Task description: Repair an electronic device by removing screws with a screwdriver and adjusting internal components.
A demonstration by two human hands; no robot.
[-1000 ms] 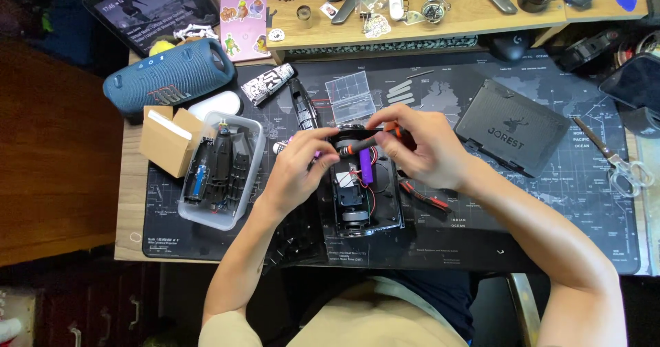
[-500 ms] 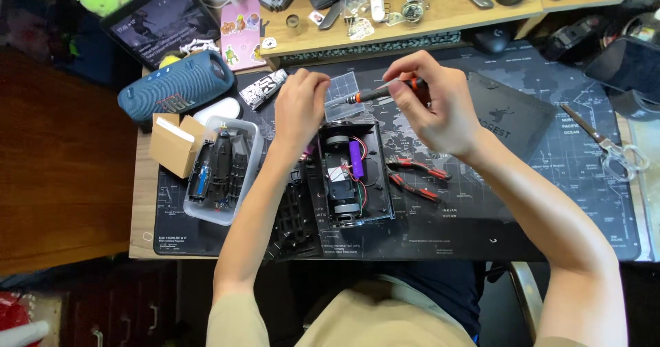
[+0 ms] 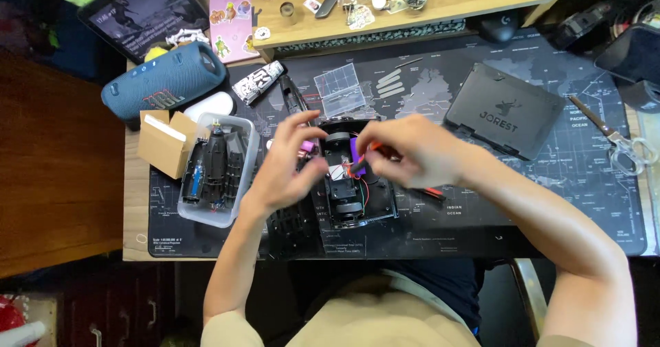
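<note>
— Chassis (image 3: 347, 182) first: where does it lie, and how is it turned?

— Black, opened, on the dark map-printed desk mat (image 3: 440, 106), right before the person. Its long axis runs away from the body, one end toward the wooden shelf (image 3: 440, 3).

— And the hands?

— Left hand (image 3: 285, 168) rests at the chassis's left edge, fingers loosely curled by a small pink part (image 3: 306, 145); whether it pinches it I cannot tell. Right hand (image 3: 412, 151) is closed on an orange-handled tool (image 3: 368, 151) over the purple cell (image 3: 355, 151).

— Around it?

— Clear tray of black parts (image 3: 216, 171) left, blue speaker (image 3: 165, 82) behind, grey case (image 3: 505, 110) and scissors (image 3: 615, 141) right.
</note>
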